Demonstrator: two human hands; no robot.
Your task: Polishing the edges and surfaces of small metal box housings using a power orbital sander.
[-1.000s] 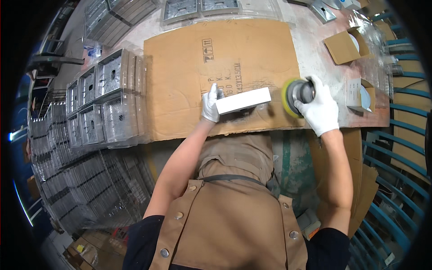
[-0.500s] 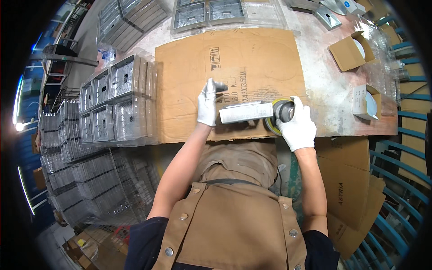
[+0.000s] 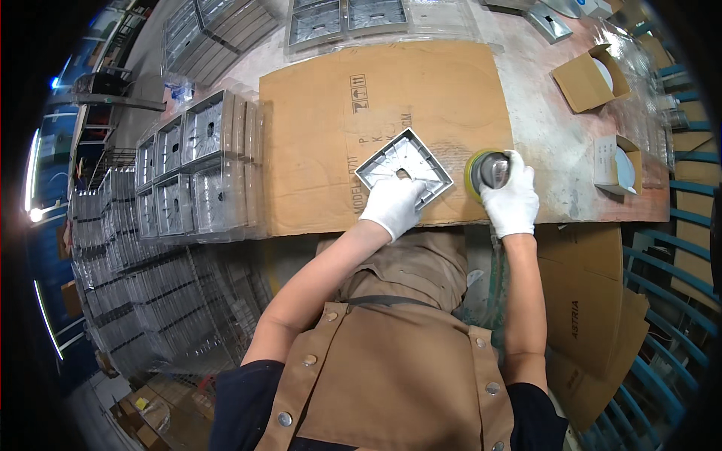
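My left hand, in a white glove, grips the near edge of a square metal part. The part is turned cornerwise, its hollow ribbed side up and a small hole at its middle. To its right, my gloved right hand is closed round the dark, rounded body of a hand-held sander with a yellow-green rim. Sander and part are apart, both over a brown cardboard sheet. The left fingertips are partly hidden inside the part.
Stacked square metal parts in clear plastic trays stand left of the cardboard. More trayed parts lie at the back. Two open small boxes with white round things inside sit at right. A large carton stands below the table's right edge.
The square part was seen edge-on beside the sander, with my left hand apart from it. Now its hollow side faces up under my left hand, and the sander has shifted slightly right.
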